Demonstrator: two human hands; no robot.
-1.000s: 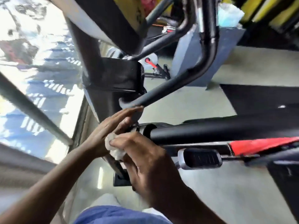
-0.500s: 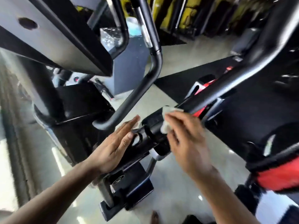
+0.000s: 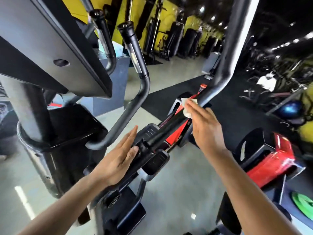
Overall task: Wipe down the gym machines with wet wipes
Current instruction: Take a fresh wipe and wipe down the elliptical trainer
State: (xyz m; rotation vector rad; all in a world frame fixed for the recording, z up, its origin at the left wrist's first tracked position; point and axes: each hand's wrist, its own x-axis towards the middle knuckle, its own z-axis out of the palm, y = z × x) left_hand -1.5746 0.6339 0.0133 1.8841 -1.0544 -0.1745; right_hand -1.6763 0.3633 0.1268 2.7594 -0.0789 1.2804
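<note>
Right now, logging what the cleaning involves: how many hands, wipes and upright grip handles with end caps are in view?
Hands: 2, left hand and right hand
Wipes: 1, wet wipe
Capped grip handles: 2
Total: 5

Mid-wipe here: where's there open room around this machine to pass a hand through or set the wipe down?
Open gap: between the curved grey handlebar and the black arm bar, with bare floor behind it. More bare floor between the two forearms. Crowded: the left hand at the black joint, and where the right hand presses the wipe on the bar beside the red panel.
</note>
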